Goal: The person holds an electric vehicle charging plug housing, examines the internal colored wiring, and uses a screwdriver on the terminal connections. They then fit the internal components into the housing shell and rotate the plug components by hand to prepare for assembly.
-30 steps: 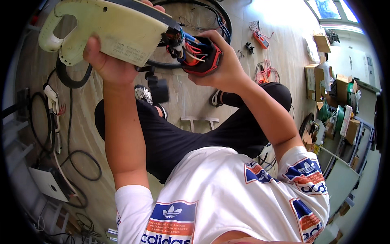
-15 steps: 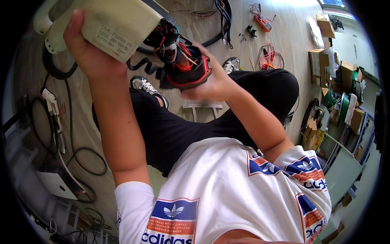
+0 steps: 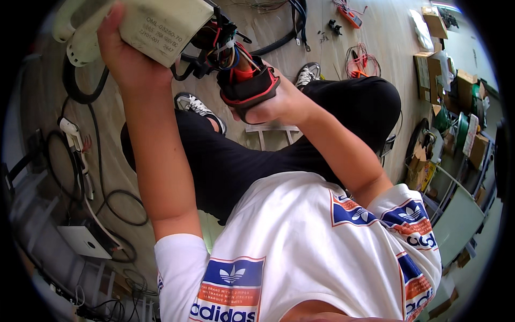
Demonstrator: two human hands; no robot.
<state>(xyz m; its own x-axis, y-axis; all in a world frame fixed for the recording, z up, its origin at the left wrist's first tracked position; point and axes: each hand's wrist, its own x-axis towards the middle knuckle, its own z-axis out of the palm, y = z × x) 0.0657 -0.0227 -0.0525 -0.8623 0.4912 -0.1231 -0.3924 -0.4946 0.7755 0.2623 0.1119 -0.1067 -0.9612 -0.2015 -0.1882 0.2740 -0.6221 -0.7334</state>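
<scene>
At the upper left, my left hand (image 3: 129, 64) is closed around a beige plastic housing (image 3: 161, 29) with printed text on its side. Its open end faces right, and a bundle of coloured wires (image 3: 228, 51) comes out there. The wires run into a black-and-red connector piece (image 3: 249, 88), which my right hand (image 3: 273, 107) grips from the right and below. A black strap-like part (image 3: 185, 70) hangs by the housing's mouth. The fingers of my right hand are partly hidden behind the connector piece.
On the floor ahead lie an orange meter (image 3: 351, 19), coiled red test leads (image 3: 362, 64) and thick black cables (image 3: 279, 45). At left are a white charging plug (image 3: 70, 129) and a white box (image 3: 86, 241). Cardboard boxes (image 3: 429, 78) and a shelf line the right side.
My right hand has turned the connector piece, so its red rim sits at a different tilt. My left hand keeps its hold on the housing. The whole view has shifted slightly.
</scene>
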